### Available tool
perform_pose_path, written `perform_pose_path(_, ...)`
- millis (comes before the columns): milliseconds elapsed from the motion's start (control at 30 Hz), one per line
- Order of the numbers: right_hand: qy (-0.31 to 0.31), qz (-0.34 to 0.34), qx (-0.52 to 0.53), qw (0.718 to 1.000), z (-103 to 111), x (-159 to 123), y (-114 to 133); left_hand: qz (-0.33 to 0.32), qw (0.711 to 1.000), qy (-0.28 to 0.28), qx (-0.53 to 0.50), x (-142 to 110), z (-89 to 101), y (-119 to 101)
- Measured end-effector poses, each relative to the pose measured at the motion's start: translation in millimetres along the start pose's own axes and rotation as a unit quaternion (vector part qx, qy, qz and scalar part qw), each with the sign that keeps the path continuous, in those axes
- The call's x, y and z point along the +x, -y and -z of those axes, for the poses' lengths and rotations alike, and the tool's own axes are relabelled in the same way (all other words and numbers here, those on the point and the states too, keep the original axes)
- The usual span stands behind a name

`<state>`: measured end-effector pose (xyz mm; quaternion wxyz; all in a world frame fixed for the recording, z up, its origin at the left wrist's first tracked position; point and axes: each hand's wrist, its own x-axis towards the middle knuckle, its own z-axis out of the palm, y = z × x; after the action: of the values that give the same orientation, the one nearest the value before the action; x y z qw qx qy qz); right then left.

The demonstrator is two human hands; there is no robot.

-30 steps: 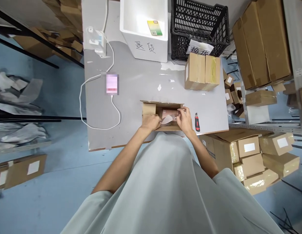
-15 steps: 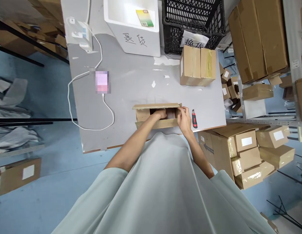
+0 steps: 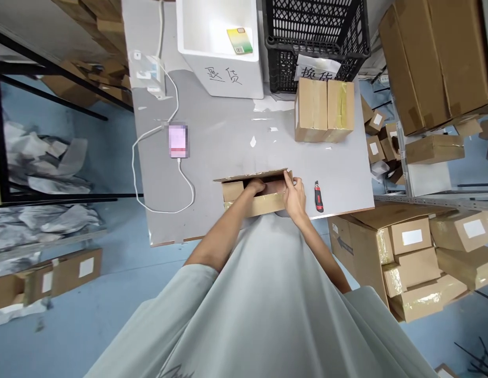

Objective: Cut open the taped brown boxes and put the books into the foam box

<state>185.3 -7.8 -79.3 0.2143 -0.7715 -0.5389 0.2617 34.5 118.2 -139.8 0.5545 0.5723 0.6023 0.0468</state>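
An opened cardboard box stands at the near edge of the table, its long flaps raised. Reaching into it is my left hand, with its fingers curled and their tips hidden; what they hold, if anything, cannot be made out. A pale pinkish-brown surface shows inside, beside that hand. At the box's right end, my right hand is closed on the cardboard edge, thumb and fingers at the flap's corner. A red and black utility knife lies on the table to the right of the box.
Two taped cartons sit before a black crate and a white bin. At left, a phone is on a white cable from a power strip. A large carton of boxes stands right of the table.
The view has shifted, so the table sits slightly further right. The box has tilted, with its near side showing more. My left hand stays inside, and my right hand keeps to the right end.
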Motion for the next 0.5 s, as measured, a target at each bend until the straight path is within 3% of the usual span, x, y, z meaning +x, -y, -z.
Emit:
perform_pose_path(167,0.007,-0.026,0.02,0.999,10.2,3.3,-13.8,0.01,0.993,-0.003,0.117,-43.5,10.3,-15.8)
perform_pose_path(233,0.002,-0.023,0.027,0.999,11.9,3.1,-19.6,-0.024,0.989,-0.036,0.144,-72.5,18.2,-20.8)
perform_pose_path(300,-0.006,-0.013,0.034,0.999,12.3,4.3,-24.1,-0.092,0.977,-0.104,0.164,-100.4,29.1,-24.5)
perform_pose_path(367,-0.014,-0.001,0.042,0.999,12.7,7.1,-26.4,-0.133,0.966,-0.163,0.148,-122.1,42.3,-26.1)
perform_pose_path(500,-0.009,0.027,0.049,0.998,20.4,11.4,-19.9,-0.12,0.969,-0.215,-0.002,-145.1,69.5,-21.8)
